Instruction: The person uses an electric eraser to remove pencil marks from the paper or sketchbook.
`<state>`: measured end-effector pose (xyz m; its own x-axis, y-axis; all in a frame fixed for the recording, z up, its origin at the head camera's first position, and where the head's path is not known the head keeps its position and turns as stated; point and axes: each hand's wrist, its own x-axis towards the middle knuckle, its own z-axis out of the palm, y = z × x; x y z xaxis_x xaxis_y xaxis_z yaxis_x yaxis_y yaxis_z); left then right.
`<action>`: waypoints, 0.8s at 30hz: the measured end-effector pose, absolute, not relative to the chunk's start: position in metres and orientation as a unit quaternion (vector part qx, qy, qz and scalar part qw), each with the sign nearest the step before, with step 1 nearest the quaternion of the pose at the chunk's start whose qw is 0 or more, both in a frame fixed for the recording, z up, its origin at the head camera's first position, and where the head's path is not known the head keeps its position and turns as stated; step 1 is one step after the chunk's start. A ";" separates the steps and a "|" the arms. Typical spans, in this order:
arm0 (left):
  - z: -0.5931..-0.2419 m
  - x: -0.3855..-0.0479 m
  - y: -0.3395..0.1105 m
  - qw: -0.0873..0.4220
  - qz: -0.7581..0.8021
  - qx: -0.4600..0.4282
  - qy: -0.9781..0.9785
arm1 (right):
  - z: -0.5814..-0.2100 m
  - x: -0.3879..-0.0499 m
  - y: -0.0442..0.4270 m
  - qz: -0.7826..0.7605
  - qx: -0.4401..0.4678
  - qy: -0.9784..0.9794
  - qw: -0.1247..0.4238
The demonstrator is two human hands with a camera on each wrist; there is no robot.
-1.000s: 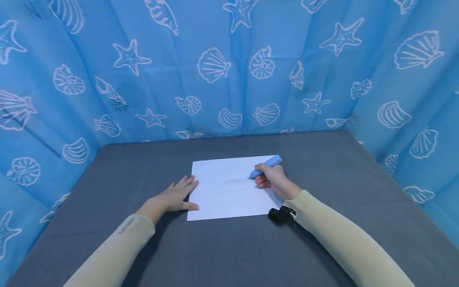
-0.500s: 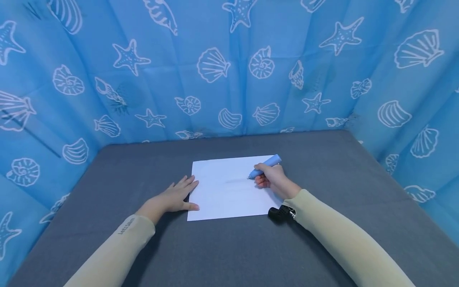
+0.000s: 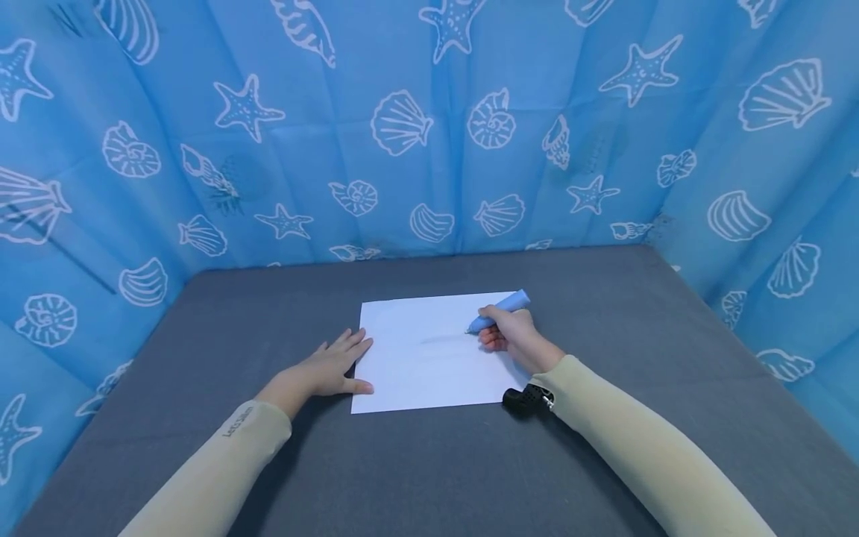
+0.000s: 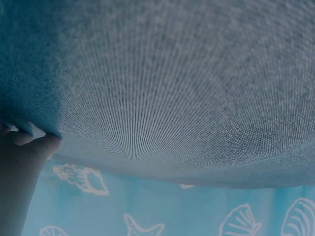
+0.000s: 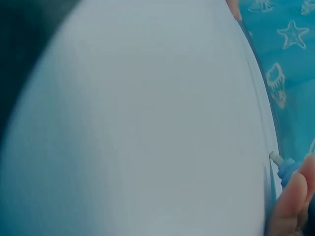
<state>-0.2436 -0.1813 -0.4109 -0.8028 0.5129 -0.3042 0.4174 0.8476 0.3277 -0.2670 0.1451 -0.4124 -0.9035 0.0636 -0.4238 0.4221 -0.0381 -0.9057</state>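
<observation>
i see right hand (image 3: 515,337) pinching blue pen (image 3: 513,301): likely light, rigid, best gripped low; left hand (image 3: 330,370) splayed on paper (image 3: 423,373).

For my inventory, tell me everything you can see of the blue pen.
The blue pen is thick and plastic-looking, with a ridged front and narrow pale tip. The right hand grips it aslant over the right part of the white paper, rear end near the far right corner. Whether the tip touches the paper is unclear.
</observation>
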 end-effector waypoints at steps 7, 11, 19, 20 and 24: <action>-0.409 -0.242 -0.182 0.197 0.117 0.247 0.942 | -0.413 -0.267 0.143 -0.693 0.164 0.686 0.145; -0.410 -0.243 -0.182 0.194 0.115 0.248 0.942 | -0.413 -0.267 0.143 -0.696 0.167 0.685 0.137; -0.409 -0.243 -0.183 0.195 0.114 0.246 0.943 | -0.413 -0.269 0.143 -0.690 0.162 0.689 0.151; -0.409 -0.243 -0.183 0.195 0.116 0.247 0.942 | -0.413 -0.269 0.143 -0.691 0.162 0.688 0.150; -0.408 -0.243 -0.182 0.196 0.117 0.246 0.942 | -0.412 -0.270 0.144 -0.694 0.168 0.685 0.146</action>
<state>-0.2431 -0.1816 -0.4082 -0.8020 0.5096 -0.3118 0.4182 0.8516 0.3161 -0.2700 0.1439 -0.4122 -0.9007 0.0270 -0.4335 0.4332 -0.0193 -0.9011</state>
